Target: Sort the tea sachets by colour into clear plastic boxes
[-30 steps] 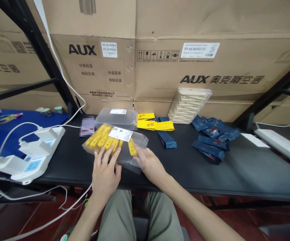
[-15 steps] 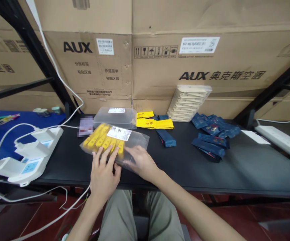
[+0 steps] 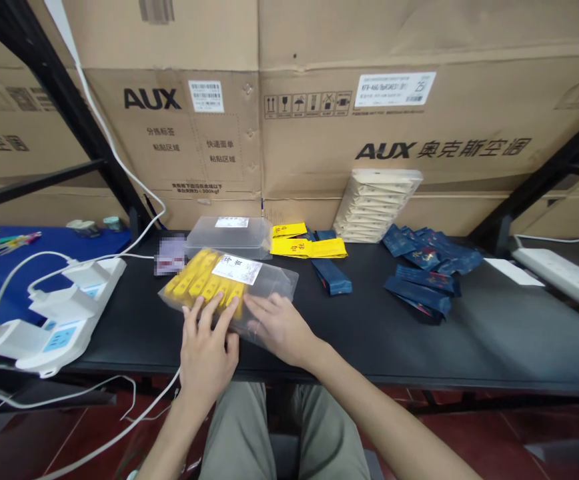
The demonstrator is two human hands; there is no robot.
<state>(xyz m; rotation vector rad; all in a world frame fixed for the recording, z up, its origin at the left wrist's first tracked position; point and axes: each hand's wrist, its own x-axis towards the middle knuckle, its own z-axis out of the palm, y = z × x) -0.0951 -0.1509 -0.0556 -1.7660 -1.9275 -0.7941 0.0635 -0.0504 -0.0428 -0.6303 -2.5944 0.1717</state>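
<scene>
The clear case (image 3: 275, 279) lies on the tabletop (image 3: 354, 340) in front of a second clear case (image 3: 207, 238), with yellow packets (image 3: 201, 277) in its left part. The left hand (image 3: 209, 347) rests at the near edge with a wide grip, fingers spread; the right hand (image 3: 284, 330) contacts the case beside the packets, its grip state indeterminable.

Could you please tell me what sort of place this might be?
Probably a small packing bench: a labelled clear container of yellow packets and loose blue packets lie on a black table before large cardboard.
</scene>
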